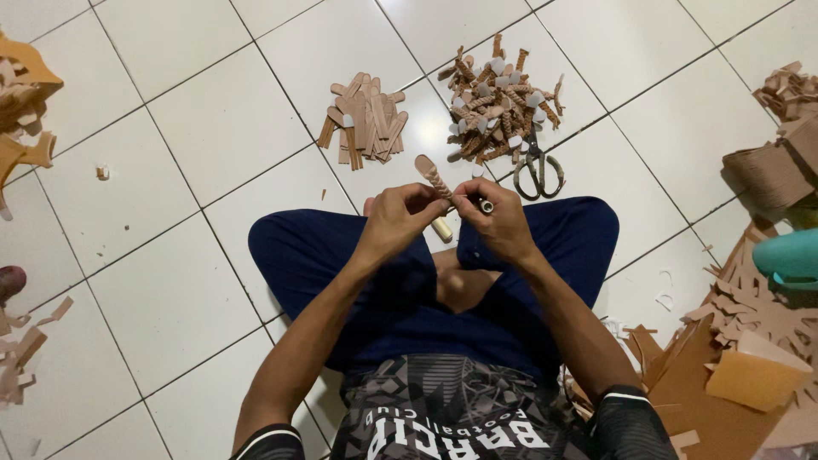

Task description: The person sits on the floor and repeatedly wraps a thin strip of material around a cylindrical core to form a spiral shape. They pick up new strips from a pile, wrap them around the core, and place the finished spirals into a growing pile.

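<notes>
We view the scene from above. Our left hand (pixel 394 220) and right hand (pixel 503 223) meet at the centre of the frame, above crossed legs in dark blue shorts (pixel 341 255). We sit on a white tiled floor (pixel 170 128).

Left hand: clenched on a tan stick (pixel 433 177). The stick rises from the fingertips toward the upper centre. Its lower part is wrapped in twisted cord; its rounded top is bare.

Right hand: fingers closed at the base of the same stick, touching the left fingertips. A small pale cylinder (pixel 486 205) shows between the right fingers. We cannot tell what it is.

A cream tube (pixel 441 228) lies just below the two hands, on the shorts.

Surrounding items:
- A pile of plain sticks (pixel 365 119) lies on the floor, upper centre, left of the hands.
- A pile of wrapped sticks (pixel 503 102) lies to its right, well apart from the first.
- Scissors (pixel 537 166) lie at the lower edge of the wrapped pile, near the right hand.
- Brown scraps (pixel 733 332) cover the floor at the right edge, with a teal object (pixel 788 260) among them.
- More cut pieces (pixel 21 102) lie at the upper left edge.
</notes>
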{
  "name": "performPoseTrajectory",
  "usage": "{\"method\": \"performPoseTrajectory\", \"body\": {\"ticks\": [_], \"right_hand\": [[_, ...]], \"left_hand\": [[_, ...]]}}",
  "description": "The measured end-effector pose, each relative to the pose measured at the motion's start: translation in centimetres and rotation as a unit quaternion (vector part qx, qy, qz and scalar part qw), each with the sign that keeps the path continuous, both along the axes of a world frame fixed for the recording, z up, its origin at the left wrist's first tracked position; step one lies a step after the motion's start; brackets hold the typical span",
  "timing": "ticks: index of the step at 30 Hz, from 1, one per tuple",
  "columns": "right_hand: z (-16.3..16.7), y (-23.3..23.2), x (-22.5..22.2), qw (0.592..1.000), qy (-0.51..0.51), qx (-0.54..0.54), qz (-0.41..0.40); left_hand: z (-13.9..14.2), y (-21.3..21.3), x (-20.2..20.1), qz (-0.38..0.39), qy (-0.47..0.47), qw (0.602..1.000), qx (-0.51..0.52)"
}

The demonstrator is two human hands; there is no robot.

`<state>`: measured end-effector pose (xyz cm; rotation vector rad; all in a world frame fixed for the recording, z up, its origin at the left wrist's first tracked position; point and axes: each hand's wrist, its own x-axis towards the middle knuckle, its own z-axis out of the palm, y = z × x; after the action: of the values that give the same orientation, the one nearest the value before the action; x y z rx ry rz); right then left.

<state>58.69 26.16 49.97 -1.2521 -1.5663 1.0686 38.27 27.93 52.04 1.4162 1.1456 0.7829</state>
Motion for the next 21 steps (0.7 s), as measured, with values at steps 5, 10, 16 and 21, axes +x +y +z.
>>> {"method": "performPoseTrajectory", "body": {"ticks": [5, 10, 16, 21], "right_hand": [[0.2, -0.4, -0.2, 0.933, -0.177, 0.312, 0.016], [-1.0, -0.7, -1.3, 0.988, -0.033, 0.139, -0.065], [-2.3, -0.9, -1.0, 0.996, 0.051, -0.010, -0.079], [-2.1, -1.0, -0.8, 0.996, 0.056, -0.023, -0.063]], "left_hand": [[-1.5, 0.5, -0.4, -0.040, -0.098, 0.980, -0.168], [-5.2, -0.5, 0.8, 0.023, -0.316, 0.932, -0.177], [-7.7, -1.2, 1.8, 0.058, -0.363, 0.915, -0.169], [-7.2, -1.6, 2.2, 0.079, -0.370, 0.909, -0.172]]}}
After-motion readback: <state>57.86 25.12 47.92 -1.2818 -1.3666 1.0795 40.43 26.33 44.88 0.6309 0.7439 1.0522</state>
